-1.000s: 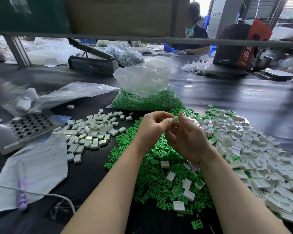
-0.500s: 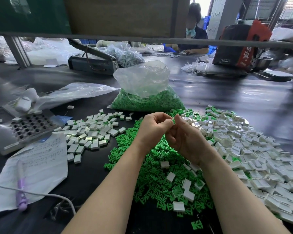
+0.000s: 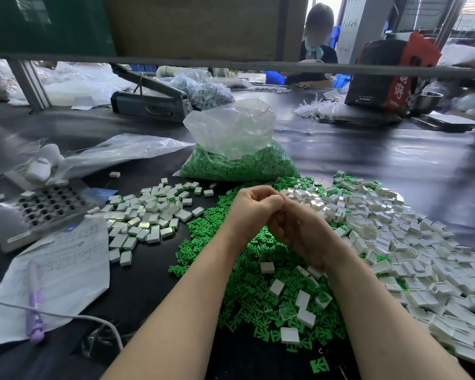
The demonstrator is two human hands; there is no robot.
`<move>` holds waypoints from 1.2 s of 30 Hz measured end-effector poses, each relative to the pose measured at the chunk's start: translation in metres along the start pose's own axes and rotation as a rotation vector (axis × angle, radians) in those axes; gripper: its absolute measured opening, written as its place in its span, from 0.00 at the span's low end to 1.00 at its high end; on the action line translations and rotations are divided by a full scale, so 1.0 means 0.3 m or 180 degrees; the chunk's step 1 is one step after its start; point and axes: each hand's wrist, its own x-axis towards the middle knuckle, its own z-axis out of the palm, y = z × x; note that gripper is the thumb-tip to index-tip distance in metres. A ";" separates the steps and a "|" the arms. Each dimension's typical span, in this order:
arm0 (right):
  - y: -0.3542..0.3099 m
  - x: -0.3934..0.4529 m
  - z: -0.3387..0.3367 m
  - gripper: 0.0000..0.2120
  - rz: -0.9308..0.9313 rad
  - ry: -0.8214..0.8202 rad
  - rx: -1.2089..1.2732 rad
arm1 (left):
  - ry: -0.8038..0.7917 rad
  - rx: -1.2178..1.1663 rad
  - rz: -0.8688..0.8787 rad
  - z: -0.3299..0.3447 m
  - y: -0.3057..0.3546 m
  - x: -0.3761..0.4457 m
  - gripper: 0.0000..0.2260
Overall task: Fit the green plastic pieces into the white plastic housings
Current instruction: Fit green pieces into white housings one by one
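My left hand [image 3: 251,209] and my right hand [image 3: 299,231] are pressed together, fingers curled, just above the middle of the table. They pinch a small part where they meet; the fingers hide it. Under my wrists lies a heap of loose green plastic pieces [image 3: 247,303] with a few white housings on top. A large spread of white housings [image 3: 395,237] covers the table to the right. To the left sits a smaller group of housings showing green edges [image 3: 148,215].
A clear bag of green pieces [image 3: 239,163] stands behind my hands. At the left are a metal tray with square holes [image 3: 41,207], a handwritten sheet [image 3: 66,270], a purple pen [image 3: 35,311] and a white cable [image 3: 93,319]. Another person [image 3: 317,50] sits across the table.
My fingertips, which showed a small green and white part between them, have closed tighter together and sunk slightly. The part is now hidden. The piles have not moved.
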 end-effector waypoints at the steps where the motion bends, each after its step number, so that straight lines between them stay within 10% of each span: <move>1: -0.001 -0.001 0.001 0.15 0.0002 0.0009 0.0051 | -0.0010 -0.0021 0.0018 0.001 0.000 -0.001 0.10; 36: 0.016 0.006 0.012 0.19 -0.0114 0.0206 0.0000 | 0.0123 -0.0049 0.0015 -0.002 -0.014 0.010 0.15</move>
